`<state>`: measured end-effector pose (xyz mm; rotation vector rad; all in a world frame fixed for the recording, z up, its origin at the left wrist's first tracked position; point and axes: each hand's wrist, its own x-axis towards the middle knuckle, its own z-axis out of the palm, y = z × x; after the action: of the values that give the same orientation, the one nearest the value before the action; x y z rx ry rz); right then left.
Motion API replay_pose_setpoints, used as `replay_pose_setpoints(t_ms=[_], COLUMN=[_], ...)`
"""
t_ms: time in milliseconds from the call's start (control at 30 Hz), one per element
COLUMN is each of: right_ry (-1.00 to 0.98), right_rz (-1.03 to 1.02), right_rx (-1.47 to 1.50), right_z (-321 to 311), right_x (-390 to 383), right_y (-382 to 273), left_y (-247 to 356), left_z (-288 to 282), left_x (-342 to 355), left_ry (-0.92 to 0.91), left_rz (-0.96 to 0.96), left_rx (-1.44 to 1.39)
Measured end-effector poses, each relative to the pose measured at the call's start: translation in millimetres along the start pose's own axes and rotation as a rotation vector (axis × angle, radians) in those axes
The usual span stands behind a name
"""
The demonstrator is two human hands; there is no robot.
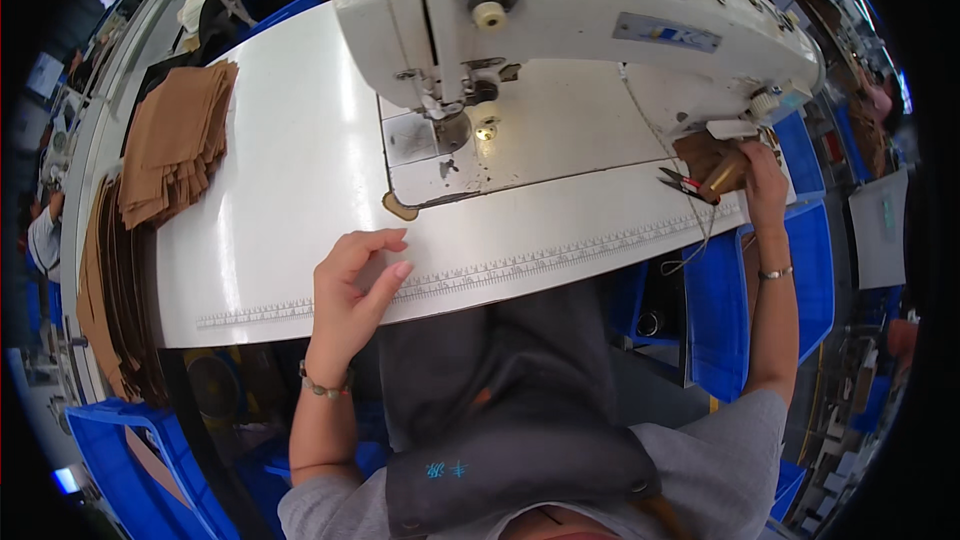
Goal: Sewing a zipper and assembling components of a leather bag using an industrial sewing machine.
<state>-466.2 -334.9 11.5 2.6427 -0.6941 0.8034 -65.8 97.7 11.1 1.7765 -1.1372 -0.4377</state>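
My left hand (352, 295) hovers over the front of the white sewing table (270, 190), thumb and forefinger apart and nothing between them. At the table's right end my right hand (766, 185) is closed on a tan-brown piece (724, 176), which looks like folded material; its far end is hidden by the fingers. Under and beside it lie darker brown pieces (697, 150). Thread snips (682, 181) with red on them rest just left of these. The white sewing machine (570, 20) stands ahead of me, its needle area (450, 125) lit by a small lamp.
Stacked brown pieces (172, 145) lie at the table's far left, with more brown pieces (110, 290) hanging below them. A printed ruler strip (500, 268) runs along the front edge. A cord (650, 120) hangs near the machine. Blue bins (720, 310) stand at the right, another blue bin (130, 450) at lower left.
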Motion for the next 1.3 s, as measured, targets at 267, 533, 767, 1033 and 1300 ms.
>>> replay_pose_setpoints(t_ms=[267, 533, 767, 1033, 1300], right_ry=[0.153, 0.011, -0.042, 0.003, -0.062], right_rz=[-0.28, -0.634, -0.586, -0.443, -0.39], right_rx=[0.261, 0.514, 0.373, 0.403, 0.556], right_z=[-41, 10, 25, 33, 36], right_x=[32, 71, 90, 90, 99], right_y=[-112, -230, -240, -245, -253], left_y=[4, -16, -22, -46, -29], left_z=[13, 17, 24, -12, 17], left_x=[69, 100, 105, 142, 116], left_ry=[-0.074, -0.065, 0.004, 0.237, 0.05], left_rz=[0.402, 0.25, 0.351, 0.286, 0.323], left_rx=[0.729, 1.013, 1.057, 1.044, 1.115])
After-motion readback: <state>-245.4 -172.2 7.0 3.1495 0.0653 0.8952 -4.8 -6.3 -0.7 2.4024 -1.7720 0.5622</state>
